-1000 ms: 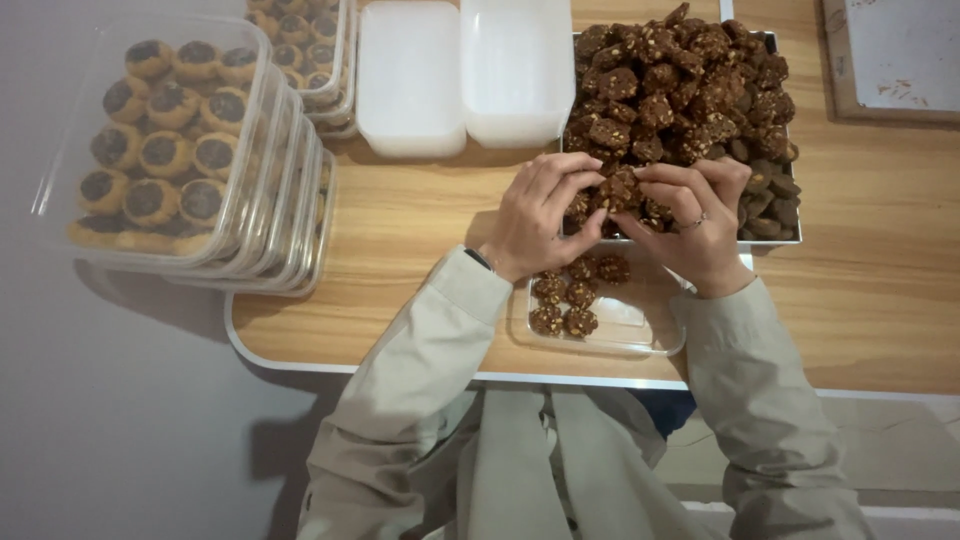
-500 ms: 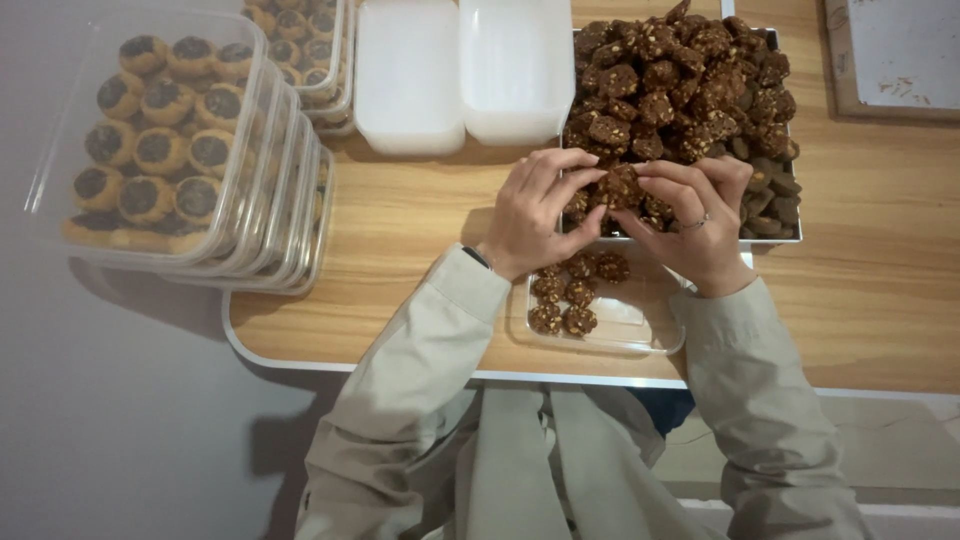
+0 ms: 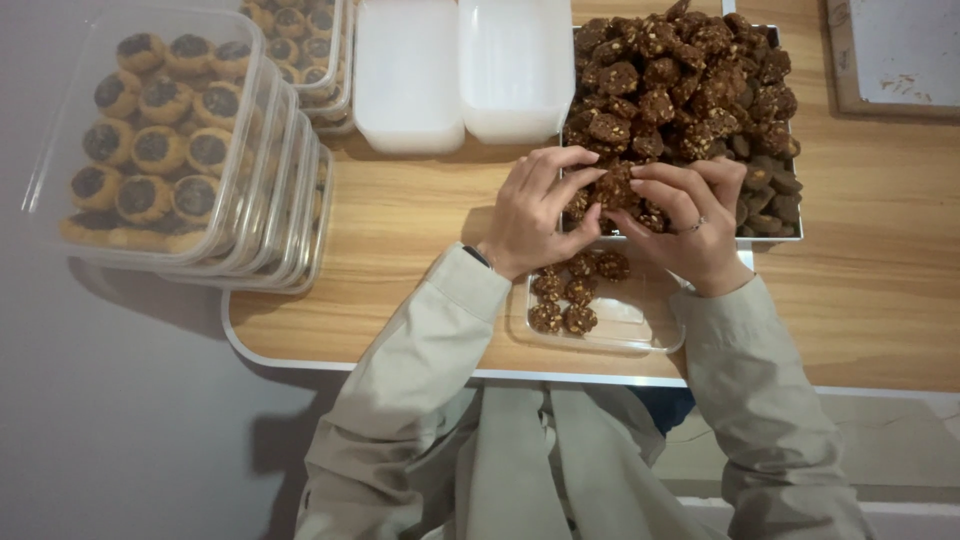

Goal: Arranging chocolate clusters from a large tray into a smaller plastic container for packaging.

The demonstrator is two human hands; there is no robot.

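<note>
**Two hands picking dark cookies from a heaped tray**

Seen from above, over a light wooden table with a white edge. Both hands meeting at the near edge of a white tray heaped with dark brown, nut-studded cookies. Left hand curled, fingers bent and closed narrowly around cookies at the front of the heap, thumb pressed in from below. Right hand just beside it, fingertips almost touching the left's, pinching one cookie between thumb and forefinger; thin ring on one finger. Exactly how many cookies each hand grips: cannot tell, fingers covering them.

Just in front of the tray, toward the body, a clear plastic container, open and shallow, partly under the wrists. Inside it, a few of the same dark cookies in short rows at its left end, the rest of its floor bare.

Left of the tray, two white plastic boxes side by side at the far edge of the table. Further left, well apart from the tray, a leaning stack of clear lidded containers filled with round pale cookies with dark centres; more of the same behind the stack. Right of the tray, at the far corner, a framed whiteboard, partly cut off.

Beige sleeves on both arms, reaching down to the bottom of the view.
</note>
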